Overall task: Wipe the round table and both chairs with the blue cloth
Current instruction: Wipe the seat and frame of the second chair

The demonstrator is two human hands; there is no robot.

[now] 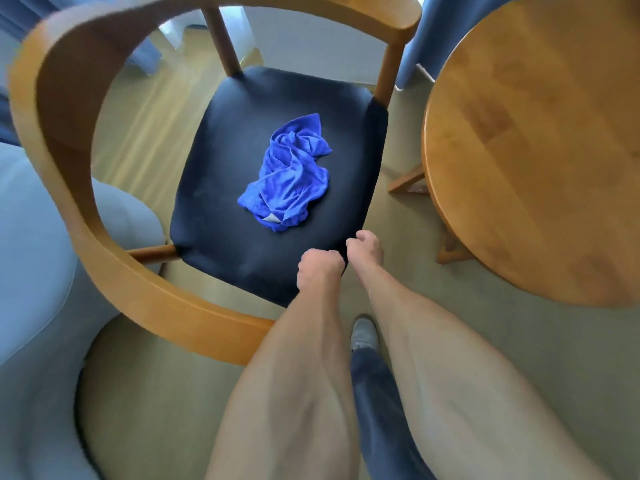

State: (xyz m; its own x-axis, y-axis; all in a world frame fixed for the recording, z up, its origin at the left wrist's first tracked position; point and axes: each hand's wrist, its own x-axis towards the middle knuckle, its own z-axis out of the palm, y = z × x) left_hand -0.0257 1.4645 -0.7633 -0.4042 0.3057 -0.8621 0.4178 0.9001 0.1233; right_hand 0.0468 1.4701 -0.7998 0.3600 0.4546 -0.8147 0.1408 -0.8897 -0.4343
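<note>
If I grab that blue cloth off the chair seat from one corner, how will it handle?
Probably floppy: the blue cloth lies crumpled in soft folds on the dark seat, so it should unfurl and hang. Likely light for its size, since the fabric looks thin. It looks plush, so your grip shouldn't slip.

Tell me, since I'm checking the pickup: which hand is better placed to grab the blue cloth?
Left, probably, by a small margin. The left hand is over the seat's front edge, nearer the blue cloth crumpled mid-seat on the chair. The right hand sits at the seat's corner, further aside. Both hands have curled fingers.
</note>
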